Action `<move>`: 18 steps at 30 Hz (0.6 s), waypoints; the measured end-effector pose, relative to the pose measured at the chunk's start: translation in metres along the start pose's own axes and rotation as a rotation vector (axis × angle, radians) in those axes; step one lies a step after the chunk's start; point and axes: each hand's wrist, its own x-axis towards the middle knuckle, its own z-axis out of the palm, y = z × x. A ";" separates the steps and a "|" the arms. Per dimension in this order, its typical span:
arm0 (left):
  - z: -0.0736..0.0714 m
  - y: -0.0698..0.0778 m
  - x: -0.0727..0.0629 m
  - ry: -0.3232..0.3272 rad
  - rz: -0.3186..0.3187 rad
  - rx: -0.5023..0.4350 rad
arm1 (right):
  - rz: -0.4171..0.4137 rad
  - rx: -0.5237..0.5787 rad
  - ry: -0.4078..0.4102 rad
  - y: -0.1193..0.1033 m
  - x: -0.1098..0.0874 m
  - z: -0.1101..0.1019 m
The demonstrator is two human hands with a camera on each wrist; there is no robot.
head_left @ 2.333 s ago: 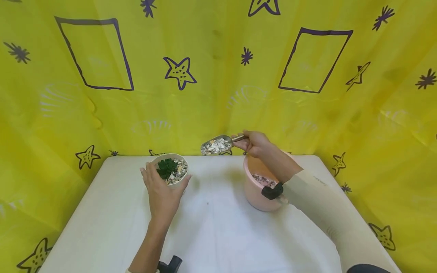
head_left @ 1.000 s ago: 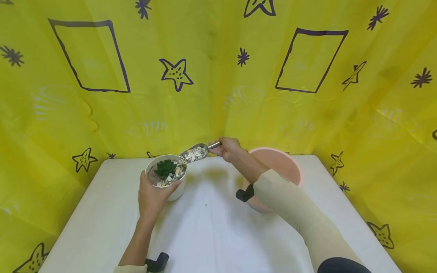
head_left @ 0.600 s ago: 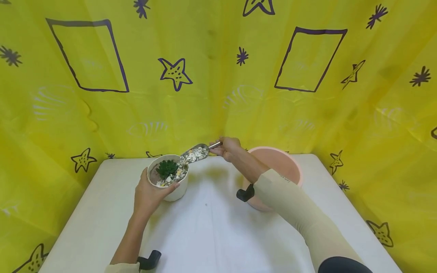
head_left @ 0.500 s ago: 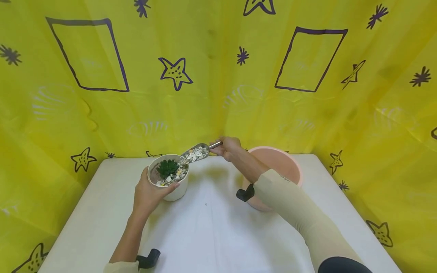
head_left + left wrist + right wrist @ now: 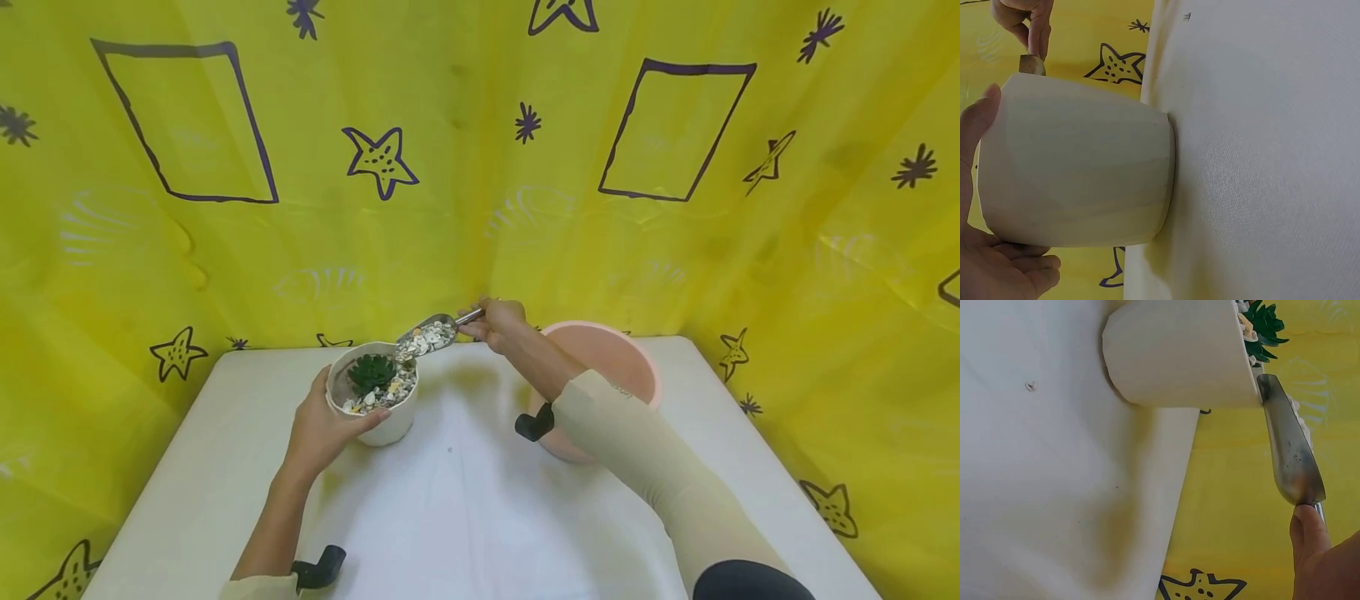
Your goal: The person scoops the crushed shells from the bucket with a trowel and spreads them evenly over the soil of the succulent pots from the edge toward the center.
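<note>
Right arm: cream fabric long sleeve [image 5: 660, 471]. Near the sleeve's cuff: small faint marking [image 5: 624, 392] and black elbow-shaped fitting [image 5: 534, 423]. At the sleeve's upper end: dark rounded section [image 5: 750, 582]. Left arm: cream fabric cuff [image 5: 258, 588], matching black fitting [image 5: 318, 570].

No word, brand or number can be read. A short line of lettering [image 5: 624, 392] sits near the cuff of the right sleeve [image 5: 660, 471], at four o'clock from the head view's middle, too small to make out. The yellow curtain [image 5: 450, 250] bears drawn signs: a dotted star [image 5: 382, 162] at eleven o'clock, outlined frames [image 5: 161, 51] at ten and two.
</note>
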 end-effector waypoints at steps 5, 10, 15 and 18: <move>0.000 0.002 -0.001 -0.028 -0.004 -0.009 | -0.015 -0.002 -0.002 -0.001 -0.001 0.000; 0.006 0.002 -0.004 -0.032 -0.038 -0.061 | -0.023 -0.011 -0.002 0.000 0.000 0.000; 0.022 0.007 -0.010 0.086 -0.043 -0.140 | -0.028 -0.015 0.007 0.000 -0.002 0.000; 0.031 0.012 -0.015 0.184 -0.032 -0.152 | -0.040 -0.022 0.011 0.000 -0.002 0.001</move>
